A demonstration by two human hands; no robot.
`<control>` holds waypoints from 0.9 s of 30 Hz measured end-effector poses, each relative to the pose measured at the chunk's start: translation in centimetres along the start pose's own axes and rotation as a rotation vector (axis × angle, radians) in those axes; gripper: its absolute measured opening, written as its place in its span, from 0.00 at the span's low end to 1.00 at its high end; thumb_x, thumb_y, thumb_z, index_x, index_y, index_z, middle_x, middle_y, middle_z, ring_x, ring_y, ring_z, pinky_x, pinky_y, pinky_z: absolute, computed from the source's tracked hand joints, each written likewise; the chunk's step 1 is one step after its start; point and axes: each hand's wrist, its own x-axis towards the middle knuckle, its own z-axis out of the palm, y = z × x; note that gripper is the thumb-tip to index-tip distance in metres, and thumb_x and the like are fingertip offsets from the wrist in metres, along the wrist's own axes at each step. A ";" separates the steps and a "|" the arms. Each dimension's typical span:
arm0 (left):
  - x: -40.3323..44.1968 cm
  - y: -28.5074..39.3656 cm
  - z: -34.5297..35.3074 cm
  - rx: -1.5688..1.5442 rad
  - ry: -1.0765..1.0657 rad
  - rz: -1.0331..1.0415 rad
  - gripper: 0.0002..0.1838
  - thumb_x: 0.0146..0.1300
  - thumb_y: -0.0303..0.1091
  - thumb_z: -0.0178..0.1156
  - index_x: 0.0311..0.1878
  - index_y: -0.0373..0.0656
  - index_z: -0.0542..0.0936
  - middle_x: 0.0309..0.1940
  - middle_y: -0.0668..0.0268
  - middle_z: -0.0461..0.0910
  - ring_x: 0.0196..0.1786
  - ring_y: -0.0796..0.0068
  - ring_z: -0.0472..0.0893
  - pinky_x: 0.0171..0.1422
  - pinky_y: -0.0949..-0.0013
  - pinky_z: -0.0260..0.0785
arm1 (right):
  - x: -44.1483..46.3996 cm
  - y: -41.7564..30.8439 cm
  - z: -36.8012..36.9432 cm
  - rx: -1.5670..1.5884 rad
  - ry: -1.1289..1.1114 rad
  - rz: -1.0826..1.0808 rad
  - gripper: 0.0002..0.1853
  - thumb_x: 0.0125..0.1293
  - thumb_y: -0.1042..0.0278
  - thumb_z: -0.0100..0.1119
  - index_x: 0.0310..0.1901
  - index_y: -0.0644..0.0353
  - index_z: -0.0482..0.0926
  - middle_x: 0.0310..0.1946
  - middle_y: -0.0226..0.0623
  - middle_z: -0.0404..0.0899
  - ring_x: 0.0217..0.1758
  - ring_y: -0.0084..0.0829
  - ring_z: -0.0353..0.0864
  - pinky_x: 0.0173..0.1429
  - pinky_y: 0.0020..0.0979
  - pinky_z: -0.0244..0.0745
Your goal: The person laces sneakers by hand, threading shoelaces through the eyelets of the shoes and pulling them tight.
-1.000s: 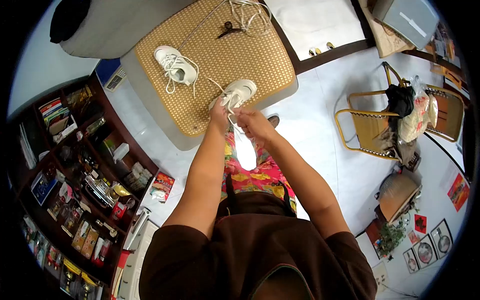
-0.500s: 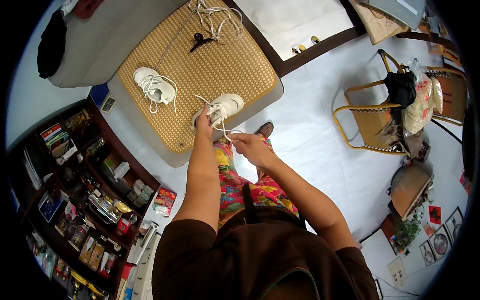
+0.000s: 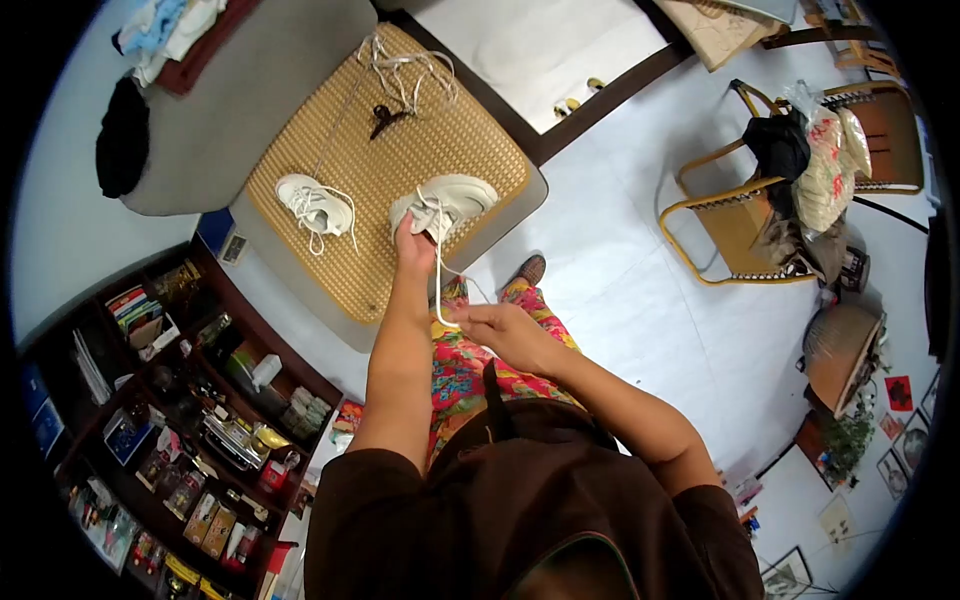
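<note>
A white shoe (image 3: pixel 462 197) rests at the near edge of the woven seat mat (image 3: pixel 465 125). My left hand (image 3: pixel 416 247) is closed on the shoe's near side, around its opening. From the shoe a white lace (image 3: pixel 440 280) runs toward me, pulled out long, and my right hand (image 3: pixel 500 330) pinches its end above my lap. The other white shoe (image 3: pixel 314 207), its laces loose, lies on the mat to the left. Farther back on the mat are a dark hair clip (image 3: pixel 386 121) and a tangle of pale cord (image 3: pixel 405 72).
Shelves full of small items (image 3: pixel 200 420) stand at the left. On the right, a folding chair (image 3: pixel 735 235) carries bags. A dark-framed white surface (image 3: pixel 530 50) lies beyond the seat. Clothes (image 3: pixel 165 40) hang over the seat's back.
My right hand has moved back toward my body, drawing the lace out longer. My left hand stays on the shoe. The whole view has shifted and turned.
</note>
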 end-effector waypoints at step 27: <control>-32.9 -13.8 45.4 0.259 -0.892 -0.189 0.28 0.71 0.46 0.46 0.63 0.31 0.67 0.60 0.51 0.74 0.62 0.55 0.74 0.69 0.53 0.64 | -26.4 -4.0 -17.5 0.298 0.718 -0.506 0.25 0.69 0.56 0.58 0.62 0.60 0.69 0.42 0.35 0.76 0.38 0.23 0.80 0.45 0.26 0.73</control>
